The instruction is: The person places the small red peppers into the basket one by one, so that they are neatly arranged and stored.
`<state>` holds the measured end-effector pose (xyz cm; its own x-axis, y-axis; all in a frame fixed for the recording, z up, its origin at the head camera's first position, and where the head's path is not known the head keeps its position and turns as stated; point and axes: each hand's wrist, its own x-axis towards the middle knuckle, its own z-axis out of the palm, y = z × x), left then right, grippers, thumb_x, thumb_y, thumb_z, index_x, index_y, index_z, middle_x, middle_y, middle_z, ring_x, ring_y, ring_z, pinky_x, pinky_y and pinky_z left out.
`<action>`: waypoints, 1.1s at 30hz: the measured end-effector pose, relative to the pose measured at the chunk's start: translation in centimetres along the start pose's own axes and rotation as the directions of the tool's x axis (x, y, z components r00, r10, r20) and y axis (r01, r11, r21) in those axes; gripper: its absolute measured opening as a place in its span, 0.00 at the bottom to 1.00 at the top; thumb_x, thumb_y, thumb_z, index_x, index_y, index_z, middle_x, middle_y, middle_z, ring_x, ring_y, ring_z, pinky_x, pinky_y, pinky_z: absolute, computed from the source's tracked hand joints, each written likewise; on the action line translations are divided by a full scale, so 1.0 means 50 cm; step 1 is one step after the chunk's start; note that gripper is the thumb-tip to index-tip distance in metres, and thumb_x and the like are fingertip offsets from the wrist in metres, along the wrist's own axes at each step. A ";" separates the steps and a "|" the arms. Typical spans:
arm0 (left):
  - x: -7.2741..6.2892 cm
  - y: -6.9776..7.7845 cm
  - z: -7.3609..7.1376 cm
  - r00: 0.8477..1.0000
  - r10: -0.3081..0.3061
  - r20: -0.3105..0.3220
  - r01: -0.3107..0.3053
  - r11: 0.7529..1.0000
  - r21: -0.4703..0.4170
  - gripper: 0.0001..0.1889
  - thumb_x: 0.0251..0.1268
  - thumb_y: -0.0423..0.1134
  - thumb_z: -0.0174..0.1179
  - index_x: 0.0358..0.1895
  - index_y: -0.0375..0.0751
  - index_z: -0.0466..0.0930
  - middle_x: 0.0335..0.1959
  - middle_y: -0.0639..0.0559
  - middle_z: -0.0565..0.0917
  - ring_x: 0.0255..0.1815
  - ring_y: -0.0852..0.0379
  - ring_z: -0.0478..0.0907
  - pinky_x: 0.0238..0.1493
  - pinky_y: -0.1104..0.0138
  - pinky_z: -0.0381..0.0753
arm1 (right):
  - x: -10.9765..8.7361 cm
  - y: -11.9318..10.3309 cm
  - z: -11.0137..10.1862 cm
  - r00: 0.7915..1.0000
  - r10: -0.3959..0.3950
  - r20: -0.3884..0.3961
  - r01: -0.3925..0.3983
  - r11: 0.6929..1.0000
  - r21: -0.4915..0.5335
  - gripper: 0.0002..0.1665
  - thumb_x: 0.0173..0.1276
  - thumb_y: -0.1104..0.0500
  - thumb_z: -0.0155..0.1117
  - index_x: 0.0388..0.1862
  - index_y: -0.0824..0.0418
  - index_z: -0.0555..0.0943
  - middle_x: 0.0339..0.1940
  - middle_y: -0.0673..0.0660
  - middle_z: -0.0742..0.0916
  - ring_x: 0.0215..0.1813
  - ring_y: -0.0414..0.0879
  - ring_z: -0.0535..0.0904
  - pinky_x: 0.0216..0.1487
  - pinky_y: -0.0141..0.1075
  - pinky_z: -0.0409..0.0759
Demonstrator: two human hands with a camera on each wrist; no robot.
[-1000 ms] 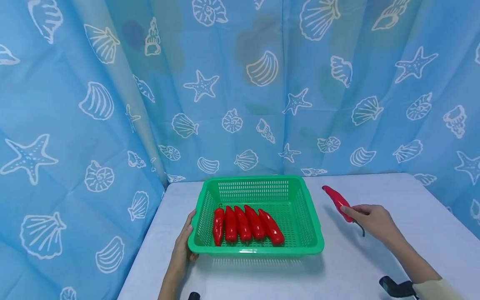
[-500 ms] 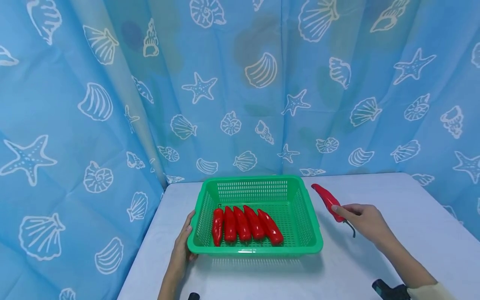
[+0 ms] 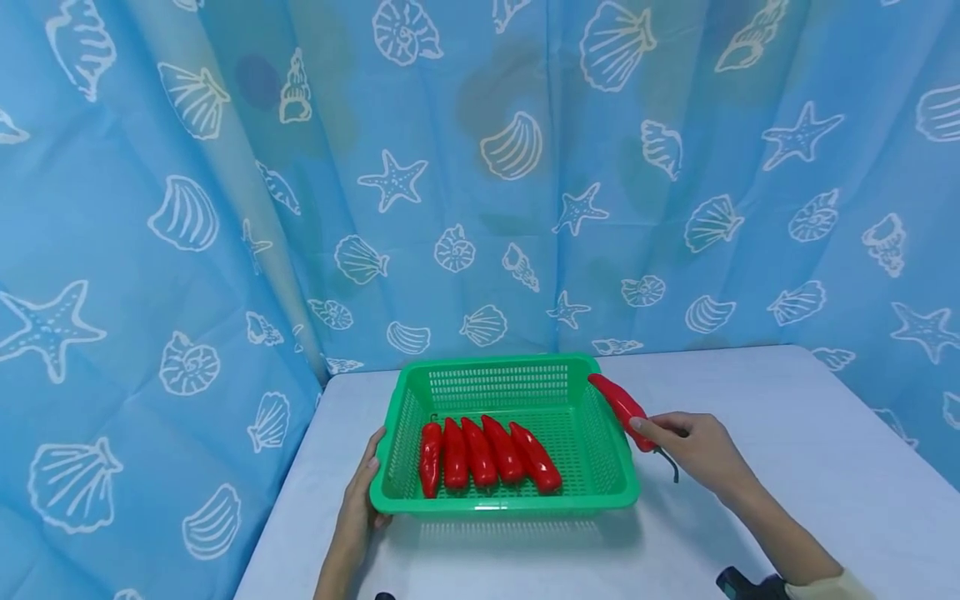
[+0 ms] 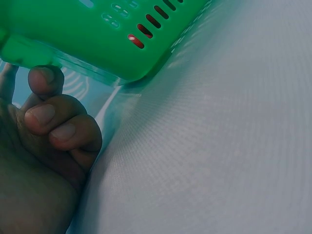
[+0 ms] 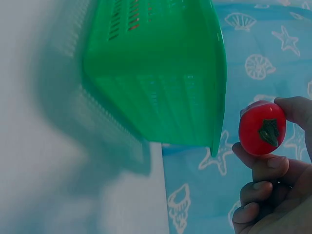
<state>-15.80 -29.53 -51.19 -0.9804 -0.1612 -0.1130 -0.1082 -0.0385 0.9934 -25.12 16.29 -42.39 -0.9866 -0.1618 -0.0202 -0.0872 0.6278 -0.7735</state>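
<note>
A green plastic basket [image 3: 517, 505] with slotted walls stands on the table. Several red chili peppers [image 3: 480, 454] lie side by side in its left and middle part. My left hand [image 3: 357, 496] grips the basket's left rim; the left wrist view shows its curled fingers [image 4: 73, 134] just below the rim. Over the basket's right side, my right hand [image 3: 701, 450] pinches another red chili pepper [image 3: 621, 404] near its stem end. The pepper slants, tip up and left, overlapping the right rim. Its green stem [image 5: 268, 132] faces the right wrist camera.
A white cloth [image 3: 757, 400] covers the table. Behind and to the left hangs a blue curtain [image 3: 450, 208] printed with shells and starfish. A black wrist device [image 3: 750, 583] is strapped to the right forearm.
My right hand has carried its chili pepper leftward, from above the table to the basket's right rim. My left hand keeps its place at the basket. The head view has shifted slightly.
</note>
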 end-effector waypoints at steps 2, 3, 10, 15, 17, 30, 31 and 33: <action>-0.002 0.001 0.000 1.000 -0.006 0.000 0.006 1.000 0.001 0.30 0.75 0.68 0.39 0.77 0.73 0.55 0.37 0.38 0.82 0.14 0.56 0.64 0.16 0.70 0.65 | -0.001 -0.009 0.009 1.000 -0.009 0.001 0.009 1.000 0.008 0.44 0.60 0.32 0.70 0.57 0.68 0.82 0.47 0.62 0.87 0.47 0.54 0.79 0.36 0.39 0.81; -0.003 0.002 -0.001 1.000 -0.007 0.000 0.007 1.000 0.002 0.30 0.74 0.68 0.39 0.77 0.73 0.55 0.37 0.38 0.82 0.14 0.56 0.64 0.16 0.70 0.65 | 0.000 -0.014 0.014 1.000 -0.013 0.001 0.013 1.000 0.012 0.43 0.60 0.33 0.70 0.57 0.68 0.82 0.47 0.62 0.87 0.47 0.54 0.80 0.36 0.39 0.82; -0.004 0.000 -0.003 1.000 -0.009 -0.001 0.009 1.000 -0.002 0.30 0.75 0.68 0.39 0.77 0.74 0.54 0.41 0.37 0.83 0.13 0.56 0.64 0.16 0.70 0.65 | -0.001 -0.051 0.048 1.000 -0.014 0.013 0.013 0.999 0.050 0.38 0.60 0.37 0.73 0.55 0.67 0.83 0.44 0.58 0.87 0.43 0.52 0.81 0.36 0.39 0.83; -0.003 0.001 0.000 1.000 -0.012 0.000 0.012 1.000 0.010 0.30 0.75 0.68 0.38 0.77 0.74 0.53 0.44 0.37 0.83 0.14 0.56 0.65 0.16 0.70 0.65 | -0.001 -0.066 0.069 1.000 -0.013 0.002 0.013 0.999 0.046 0.37 0.60 0.37 0.73 0.53 0.66 0.84 0.39 0.55 0.87 0.38 0.49 0.79 0.32 0.37 0.82; -0.002 0.001 0.001 1.000 -0.009 -0.002 0.009 1.000 0.011 0.30 0.75 0.68 0.38 0.77 0.74 0.53 0.45 0.37 0.84 0.13 0.56 0.65 0.16 0.70 0.65 | 0.002 -0.068 0.077 1.000 -0.024 -0.005 0.025 0.999 0.034 0.35 0.60 0.38 0.73 0.51 0.66 0.85 0.36 0.54 0.86 0.36 0.49 0.78 0.31 0.35 0.81; -0.005 0.006 0.006 1.000 -0.011 0.003 0.011 1.000 -0.003 0.31 0.74 0.69 0.39 0.77 0.73 0.53 0.38 0.37 0.82 0.13 0.55 0.64 0.15 0.69 0.64 | 0.005 -0.080 0.096 0.996 -0.079 -0.038 0.078 0.997 -0.011 0.29 0.61 0.38 0.72 0.42 0.62 0.87 0.26 0.51 0.82 0.32 0.48 0.75 0.25 0.34 0.74; -0.005 0.007 0.007 1.000 -0.011 0.004 0.011 1.000 -0.006 0.31 0.74 0.69 0.39 0.77 0.73 0.53 0.38 0.37 0.82 0.13 0.55 0.64 0.15 0.69 0.64 | 0.005 -0.082 0.097 0.996 -0.083 -0.040 0.083 0.997 -0.010 0.29 0.61 0.38 0.73 0.42 0.62 0.87 0.26 0.51 0.82 0.32 0.48 0.75 0.25 0.34 0.74; -0.006 0.006 0.009 1.000 -0.008 0.007 0.008 1.000 -0.014 0.31 0.75 0.68 0.38 0.78 0.72 0.53 0.39 0.36 0.82 0.13 0.56 0.63 0.15 0.69 0.64 | 0.004 -0.085 0.101 0.995 -0.090 -0.044 0.090 0.996 -0.015 0.28 0.61 0.38 0.73 0.42 0.62 0.87 0.25 0.51 0.81 0.31 0.48 0.75 0.24 0.33 0.73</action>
<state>-15.64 -29.07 -50.84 -0.9806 -0.1540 -0.1211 -0.1141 -0.0534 0.9920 -24.26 9.73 -42.30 -0.9798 -0.1840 0.0780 -0.1776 0.6220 -0.7626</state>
